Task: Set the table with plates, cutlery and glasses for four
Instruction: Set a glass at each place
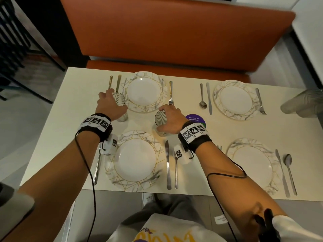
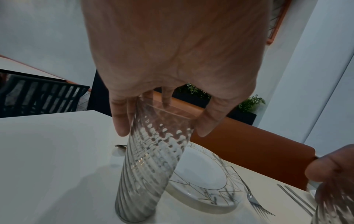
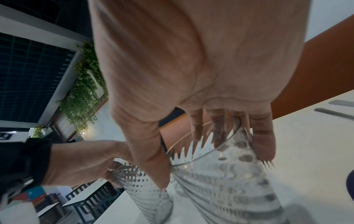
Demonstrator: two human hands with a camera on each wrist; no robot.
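Gripping from above, the left hand (image 1: pixel 109 106) holds a ribbed glass (image 1: pixel 120 109) standing on the worktop (image 1: pixel 183 130) left of the far-left plate (image 1: pixel 143 91); the right hand (image 1: pixel 170 120) holds a second glass (image 1: pixel 161 125) between both left-side plates. Left wrist view: fingers (image 2: pixel 120 119) curl round that rim, base planted. Right wrist view: fingers (image 3: pixel 263 136) and thumb clamp the second glass's rim.

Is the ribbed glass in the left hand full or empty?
Empty: the ribbed glass held by the left hand shows no liquid; plate and table show through it.
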